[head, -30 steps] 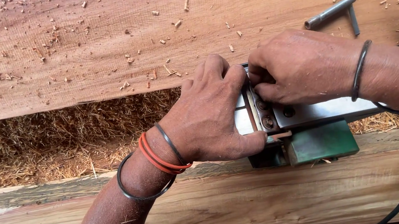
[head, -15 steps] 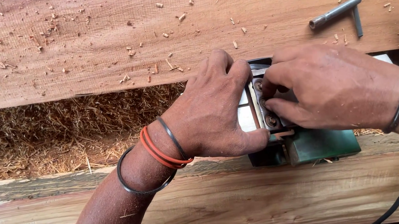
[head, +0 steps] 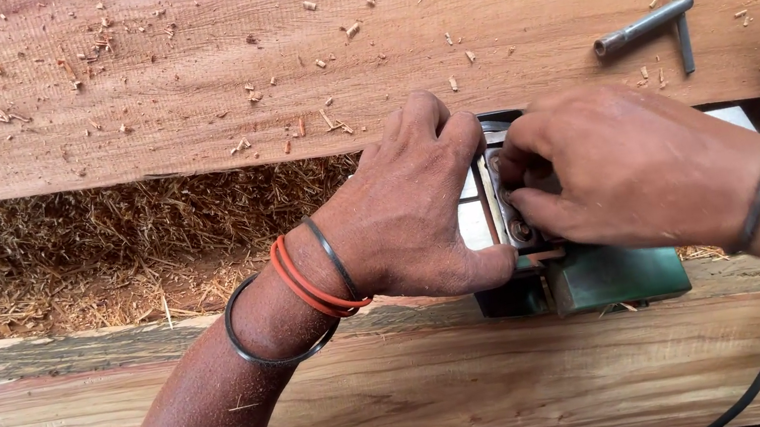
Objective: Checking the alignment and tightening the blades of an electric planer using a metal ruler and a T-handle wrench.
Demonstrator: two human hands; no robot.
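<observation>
Your left hand [head: 410,209] clamps the planer [head: 568,261] from the side, fingers curled tight over its metal base; your right hand [head: 629,166] pinches narrowly at a small fitting on that base, though what the tips grip is hidden; the planer lies upturned between the two planks [head: 180,83], resting on the near one, its green body just below your right hand; it looks heavy, rigid, smooth-sided; hold it by the body, clear of the blade slot; a wrench [head: 643,25] lies well apart on the far plank.
</observation>
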